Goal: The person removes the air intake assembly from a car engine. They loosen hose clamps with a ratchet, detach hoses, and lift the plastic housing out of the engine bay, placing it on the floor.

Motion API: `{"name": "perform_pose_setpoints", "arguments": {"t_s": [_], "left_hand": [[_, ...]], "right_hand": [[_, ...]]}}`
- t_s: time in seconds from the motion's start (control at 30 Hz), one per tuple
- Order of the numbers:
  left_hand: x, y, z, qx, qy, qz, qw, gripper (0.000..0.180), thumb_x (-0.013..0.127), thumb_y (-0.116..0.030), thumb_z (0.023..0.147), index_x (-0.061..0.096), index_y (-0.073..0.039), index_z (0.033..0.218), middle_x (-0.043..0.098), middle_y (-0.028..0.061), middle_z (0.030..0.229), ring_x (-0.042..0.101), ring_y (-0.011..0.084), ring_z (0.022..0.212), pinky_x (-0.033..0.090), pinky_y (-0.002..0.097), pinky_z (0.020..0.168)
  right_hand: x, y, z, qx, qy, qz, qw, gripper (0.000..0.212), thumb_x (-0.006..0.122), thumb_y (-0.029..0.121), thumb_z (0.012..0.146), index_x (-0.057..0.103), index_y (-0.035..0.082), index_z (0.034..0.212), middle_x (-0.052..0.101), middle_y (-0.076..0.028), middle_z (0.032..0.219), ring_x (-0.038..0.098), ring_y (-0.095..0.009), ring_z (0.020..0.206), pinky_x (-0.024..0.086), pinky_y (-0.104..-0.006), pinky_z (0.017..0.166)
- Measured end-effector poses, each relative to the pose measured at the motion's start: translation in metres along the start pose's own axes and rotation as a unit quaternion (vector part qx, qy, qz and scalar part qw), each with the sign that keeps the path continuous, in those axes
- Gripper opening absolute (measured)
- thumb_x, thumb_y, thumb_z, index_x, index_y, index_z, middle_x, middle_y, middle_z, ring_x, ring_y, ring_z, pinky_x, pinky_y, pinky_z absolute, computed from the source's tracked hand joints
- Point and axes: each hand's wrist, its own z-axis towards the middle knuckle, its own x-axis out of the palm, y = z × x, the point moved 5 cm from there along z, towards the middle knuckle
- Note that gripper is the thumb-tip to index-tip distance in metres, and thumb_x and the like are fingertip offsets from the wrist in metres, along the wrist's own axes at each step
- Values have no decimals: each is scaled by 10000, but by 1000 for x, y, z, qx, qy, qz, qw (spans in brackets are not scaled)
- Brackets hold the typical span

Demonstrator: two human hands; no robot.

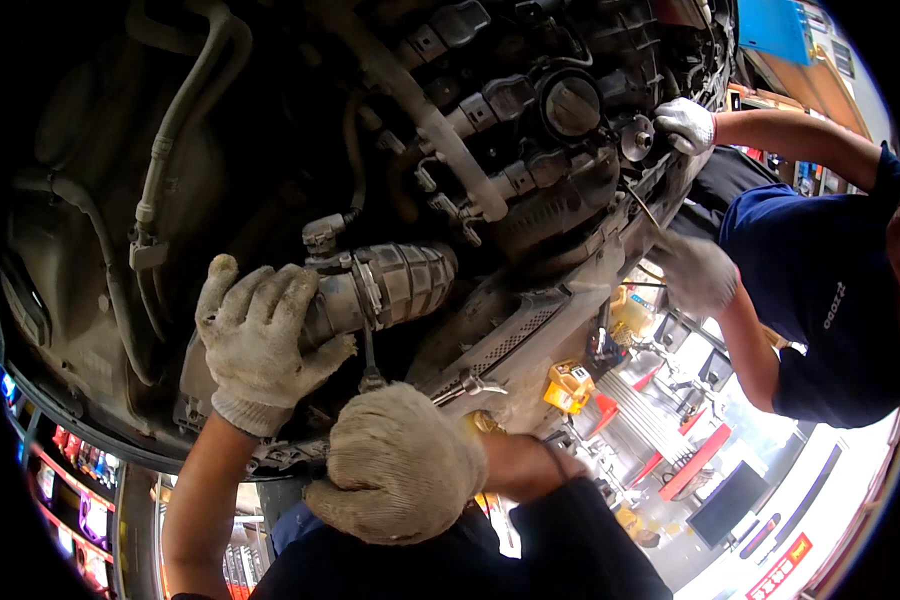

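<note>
My left hand (260, 340), in a dirty white knit glove, rests against the near end of a ribbed black air intake hose (410, 282), its fingers and thumb stretched out. A metal hose clamp (367, 285) circles the hose just beside it. My right hand (400, 465), gloved too, is closed around a tool whose handle it hides. From that fist a slim, screwdriver-like shaft (371, 352) rises to the clamp. Whether its tip sits on the clamp's screw I cannot tell. A shiny metal piece (470, 387) shows just above my right hand.
Across the engine (570, 105), a co-worker in dark blue reaches in from the right: one gloved hand (685, 125) at the bay's edge, the other (698, 275) blurred beside a thin rod (642, 208). A yellow container (568, 387) and a monitor (728, 503) lie beyond the car's front.
</note>
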Motion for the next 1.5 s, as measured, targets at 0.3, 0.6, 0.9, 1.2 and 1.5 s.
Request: {"name": "perform_pose_setpoints", "arguments": {"t_s": [0.3,0.6,0.9,1.2,1.5], "left_hand": [[6,0,-5,3,3,-21,1000,680,802,-614,672,755,-137,1154,759,66,1132,683,277,1129,363,524,1161],[7,4,-8,-10,7,-14,1000,666,837,-592,623,770,-173,1136,758,22,1125,689,249,1108,397,500,1127],[4,4,-6,1,12,-28,1000,679,844,-593,633,762,-157,1148,765,47,1125,697,265,1086,387,521,1122],[5,-1,-7,-12,-3,-14,1000,605,829,-553,637,775,-162,1095,754,20,1132,659,218,1130,383,507,1153],[2,1,-14,9,-34,-36,999,567,860,-441,652,753,-126,1111,771,56,1080,716,243,1079,409,509,1144]], "right_hand": [[-62,64,37,-130,-139,-166,968,260,797,121,648,745,163,900,515,0,635,558,-223,532,408,-378,436],[-27,55,49,-99,-129,-207,965,296,710,196,816,728,111,1099,666,-41,867,666,-237,709,522,-364,577],[-72,60,71,-73,299,-23,951,147,743,252,822,682,125,779,689,-39,747,735,-227,734,560,-363,554],[-2,47,71,-94,-141,-310,935,174,687,230,777,692,99,892,515,30,671,544,-149,609,430,-310,546],[38,20,81,-88,-234,-392,885,219,690,255,775,686,119,946,563,-1,729,596,-195,651,477,-343,589]]}}
